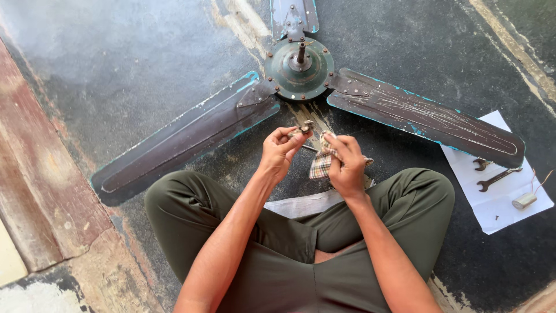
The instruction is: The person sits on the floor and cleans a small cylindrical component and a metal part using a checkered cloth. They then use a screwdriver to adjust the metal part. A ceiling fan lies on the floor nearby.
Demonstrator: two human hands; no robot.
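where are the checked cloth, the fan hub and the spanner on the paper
checked cloth (320, 164), head view, on the fold below the right hand's fingers
fan hub (299, 68), head view, on the round green housing
spanner (497, 178), head view, on its shaft

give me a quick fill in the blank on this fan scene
1. The fan on the floor has ____ blades.
2. The right hand holds a checked ____.
3. The spanners lie on a white ____.
4. The left hand pinches a small metal part above the ____ cloth.

Missing: three; cloth; sheet; checked

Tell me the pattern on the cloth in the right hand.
Checked cloth, cream with dark lines; head view.
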